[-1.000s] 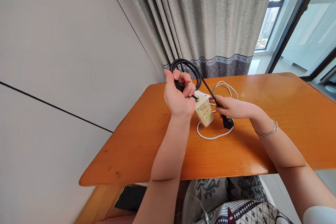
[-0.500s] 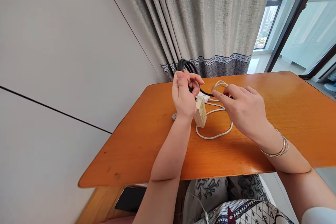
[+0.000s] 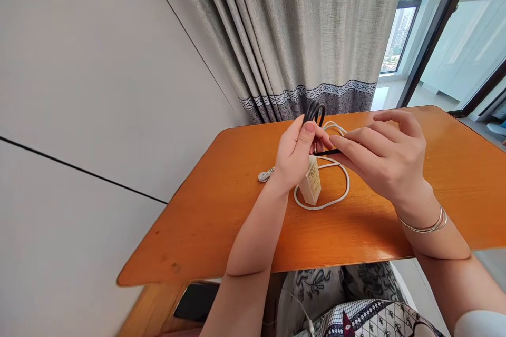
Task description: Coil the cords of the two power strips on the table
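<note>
Left hand (image 3: 294,160) around black cable (image 3: 315,111)

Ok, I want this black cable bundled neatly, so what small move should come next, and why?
Probably bring the right hand over and lay the loose stretch it pinches onto the black coil as one more loop. The left hand grips that coil upright above the table, and only a short straight piece shows between the hands, just above the white socket block.
</note>
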`<state>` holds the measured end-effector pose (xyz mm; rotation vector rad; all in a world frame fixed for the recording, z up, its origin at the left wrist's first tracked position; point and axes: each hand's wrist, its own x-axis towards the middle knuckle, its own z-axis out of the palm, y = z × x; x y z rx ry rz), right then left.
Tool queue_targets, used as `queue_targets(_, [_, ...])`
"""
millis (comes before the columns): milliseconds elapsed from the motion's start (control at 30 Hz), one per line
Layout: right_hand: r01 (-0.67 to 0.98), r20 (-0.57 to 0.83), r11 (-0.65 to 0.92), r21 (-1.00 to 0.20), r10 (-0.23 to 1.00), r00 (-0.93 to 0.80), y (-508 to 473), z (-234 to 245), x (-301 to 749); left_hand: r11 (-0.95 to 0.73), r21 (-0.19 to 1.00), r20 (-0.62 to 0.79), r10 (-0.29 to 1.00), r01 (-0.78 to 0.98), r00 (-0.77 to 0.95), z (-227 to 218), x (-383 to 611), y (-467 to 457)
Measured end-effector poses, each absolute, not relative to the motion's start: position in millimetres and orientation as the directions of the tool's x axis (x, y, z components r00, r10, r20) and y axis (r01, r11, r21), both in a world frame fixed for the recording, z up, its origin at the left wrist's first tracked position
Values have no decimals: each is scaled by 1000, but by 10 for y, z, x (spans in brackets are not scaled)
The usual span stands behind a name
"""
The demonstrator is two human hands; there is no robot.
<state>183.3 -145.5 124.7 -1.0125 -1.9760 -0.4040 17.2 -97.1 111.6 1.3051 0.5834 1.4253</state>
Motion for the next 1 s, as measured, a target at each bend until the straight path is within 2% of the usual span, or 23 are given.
queue_targets(133, [785, 823, 616, -67, 478, -306, -1492, 1262, 1844, -332, 884, 435, 842, -329, 319, 1067, 188, -1004])
queue_targets(233, [794, 830, 605, -68, 476, -292, -1508, 1269, 1863, -257, 914, 382, 804, -313, 456, 1046, 218, -1038])
queue_targets(467, [802, 847, 591, -87, 468, -254, -1315, 1278, 2065, -79, 952, 256, 734, -295, 629, 1077, 200, -1046])
queue_targets(667, [823, 914, 567, -34, 351, -204, -986, 1155, 2173, -29, 959, 210, 745, -283, 634, 1064, 209, -954])
queue_targets(833, [859, 900, 506, -76, 405, -159, -907, 1062, 2150, -108, 941, 286, 763, -322, 580, 1069, 195, -934])
queue_targets(1000, [858, 895, 511, -52, 405, -187, -993, 1067, 2170, -51, 955, 224, 769, -292, 599, 1090, 169, -936])
